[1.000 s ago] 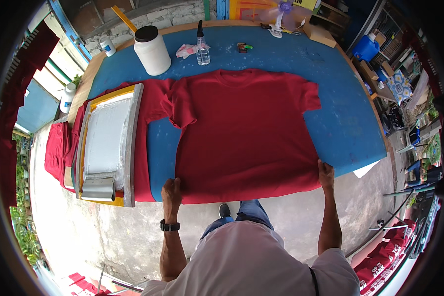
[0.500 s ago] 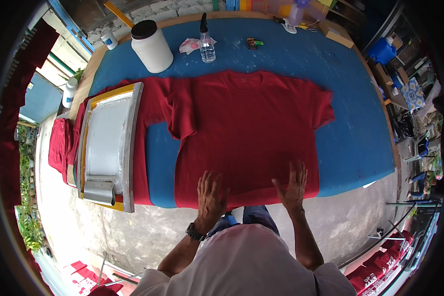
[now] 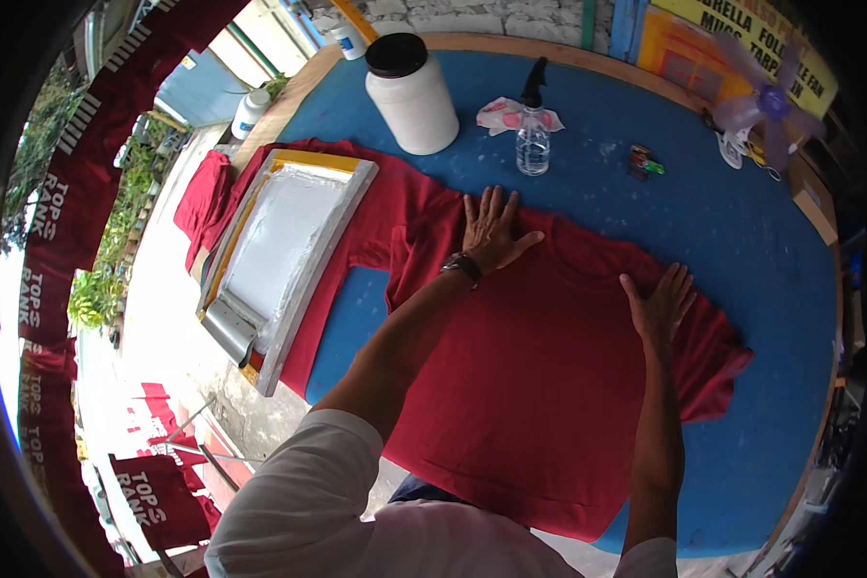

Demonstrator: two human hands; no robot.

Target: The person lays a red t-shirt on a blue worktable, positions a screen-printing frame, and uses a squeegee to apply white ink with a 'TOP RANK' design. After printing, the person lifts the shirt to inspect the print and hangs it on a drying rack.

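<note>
A dark red T-shirt (image 3: 530,376) lies spread on the blue table, its neckline toward the far side. My left hand (image 3: 492,231) rests flat with fingers apart on its left shoulder area, a black watch at the wrist. Flat on the right shoulder, near the sleeve, is my right hand (image 3: 661,306), its thumb held away from the fingers. Neither hand grips anything. To the left, a printing screen (image 3: 294,231) in a wood-and-yellow frame lies on another red shirt (image 3: 395,193). A metal squeegee-like bar (image 3: 229,328) sits at the screen's near end.
Beyond the shirts on the blue table (image 3: 588,125) stand a large white jar (image 3: 414,106) with a black lid and a clear spray bottle (image 3: 533,144) beside a stained cloth (image 3: 499,115). A small purple fan (image 3: 771,101) is at the far right. Printed red shirts (image 3: 159,501) hang at left.
Both hands have moved from the shirt's near hem to its far shoulders, arms now stretched over it. The view has turned, so the table appears tilted and more hanging shirts show at left.
</note>
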